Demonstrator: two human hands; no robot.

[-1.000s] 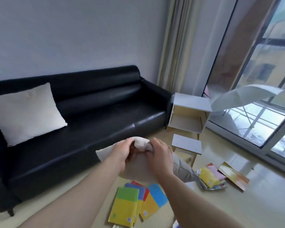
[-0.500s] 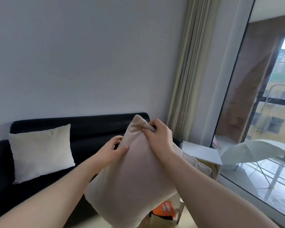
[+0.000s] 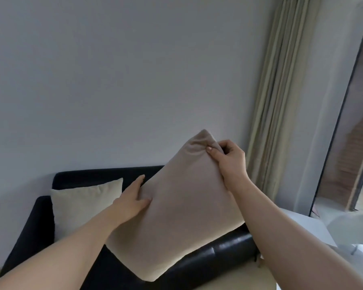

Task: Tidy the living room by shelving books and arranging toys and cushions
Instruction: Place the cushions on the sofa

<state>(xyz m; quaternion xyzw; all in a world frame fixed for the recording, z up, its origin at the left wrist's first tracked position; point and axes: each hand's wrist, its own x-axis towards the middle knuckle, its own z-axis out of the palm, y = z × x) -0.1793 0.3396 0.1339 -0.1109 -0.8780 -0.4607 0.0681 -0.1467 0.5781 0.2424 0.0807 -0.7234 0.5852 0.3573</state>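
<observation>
Cushion step, I judge. My right hand (image 3: 231,162) pinches top corner of beige square fabric cushion (image 3: 182,218); left hand (image 3: 132,203) grips its side edge. Cushion tilted, airborne over black leather sofa (image 3: 228,251). Next: lower, prop against backrest, opposite cream fabric pillow (image 3: 82,206).

surface: black leather sofa (image 3: 29,231) on a pale floor (image 3: 239,277) | on it: one cream cushion (image 3: 82,206), upright at the left end, leaning against the backrest (its lower right corner is hidden) | beside: white side table (image 3: 306,225) near the sofa's right end
</observation>
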